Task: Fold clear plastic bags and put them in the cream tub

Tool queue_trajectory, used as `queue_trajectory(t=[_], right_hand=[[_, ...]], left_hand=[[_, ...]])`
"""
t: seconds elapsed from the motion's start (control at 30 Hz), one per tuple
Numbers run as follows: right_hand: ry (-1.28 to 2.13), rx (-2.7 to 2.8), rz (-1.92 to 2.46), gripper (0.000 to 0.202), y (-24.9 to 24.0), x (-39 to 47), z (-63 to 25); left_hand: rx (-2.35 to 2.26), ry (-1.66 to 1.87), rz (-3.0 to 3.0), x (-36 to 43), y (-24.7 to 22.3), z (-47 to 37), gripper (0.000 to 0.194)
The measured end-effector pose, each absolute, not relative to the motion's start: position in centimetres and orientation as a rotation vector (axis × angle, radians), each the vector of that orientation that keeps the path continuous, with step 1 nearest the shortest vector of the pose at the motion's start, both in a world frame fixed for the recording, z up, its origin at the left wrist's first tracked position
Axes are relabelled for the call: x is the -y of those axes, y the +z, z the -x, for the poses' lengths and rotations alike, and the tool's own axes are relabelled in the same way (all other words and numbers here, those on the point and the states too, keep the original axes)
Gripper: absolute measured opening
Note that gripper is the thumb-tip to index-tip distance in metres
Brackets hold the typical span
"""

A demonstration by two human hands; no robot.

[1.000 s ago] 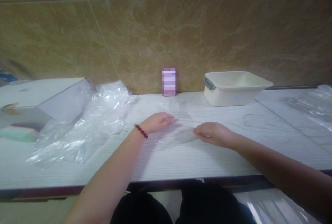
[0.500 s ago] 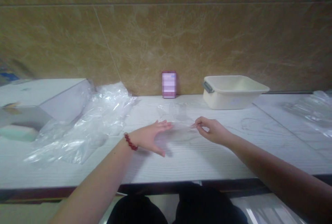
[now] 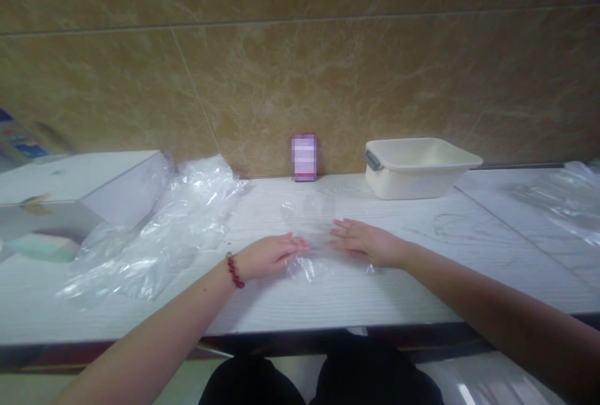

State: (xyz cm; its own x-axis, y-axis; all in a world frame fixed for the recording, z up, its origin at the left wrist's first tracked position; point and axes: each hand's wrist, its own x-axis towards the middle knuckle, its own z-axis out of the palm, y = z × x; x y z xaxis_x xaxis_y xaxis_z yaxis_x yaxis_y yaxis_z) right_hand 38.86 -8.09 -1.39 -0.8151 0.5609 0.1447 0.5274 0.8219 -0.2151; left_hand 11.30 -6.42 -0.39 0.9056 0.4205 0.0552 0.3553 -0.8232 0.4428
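A clear plastic bag (image 3: 307, 267) lies on the white wood-grain table (image 3: 262, 311) in front of me, its outline hard to make out. Over its left side my left hand (image 3: 274, 254) rests with fingers stretched out, a red bead bracelet (image 3: 234, 270) on the wrist. My right hand (image 3: 368, 242) lies palm down on its right side, fingers spread and pointing left. Both hands seem to touch the film, and neither grips anything. Between the fingertips there is a small gap where the film shows.
Left of my hands, a heap of clear plastic bags (image 3: 187, 211) leans against a white box (image 3: 122, 189), with a pale green object (image 3: 44, 247) before it. A phone (image 3: 304, 158) stands against the tiled wall. A cream basin (image 3: 412, 183) sits back right; more clear plastic (image 3: 567, 195) lies far right.
My right hand has opened from a pinch on the film and now lies flat. My left hand has lowered, thumb closer to its fingers. The film has spread toward me.
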Motion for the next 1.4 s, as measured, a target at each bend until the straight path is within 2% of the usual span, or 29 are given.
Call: queue_trajectory(t=[0.23,0.47,0.57,0.7,1.13,1.27,1.4], right_hand=[[0.607,2.708,0.670,0.035,0.7,12.4,-38.3],[0.663,2.317,1.297,0.033,0.0,11.8,-36.7],[0.640,2.150,1.423,0.027,-0.4,10.6,-36.1],[0.595,1.931,1.543,0.018,-0.8,9.4,-35.7],[0.581,1.846,1.832,0.019,-1.2,4.9,-35.1],[0.640,1.878,1.842,0.028,-1.1,3.3,-35.3],[0.766,1.851,1.805,0.036,-1.6,2.5,-35.8]], left_hand=[[-0.683,0.200,-2.314,10.4,1.9,-10.9,0.033],[-1.154,0.539,-1.776,9.5,0.0,-11.7,0.029],[-1.320,0.770,-1.745,8.5,-0.9,-12.3,0.018],[-1.480,0.883,-1.671,7.7,-1.6,-13.2,0.022],[-1.446,1.110,-1.253,4.4,-2.7,-15.2,0.025],[-1.490,1.081,-1.274,3.4,-2.9,-15.4,0.023],[-1.485,1.096,-1.280,2.9,-3.4,-15.2,0.030]])
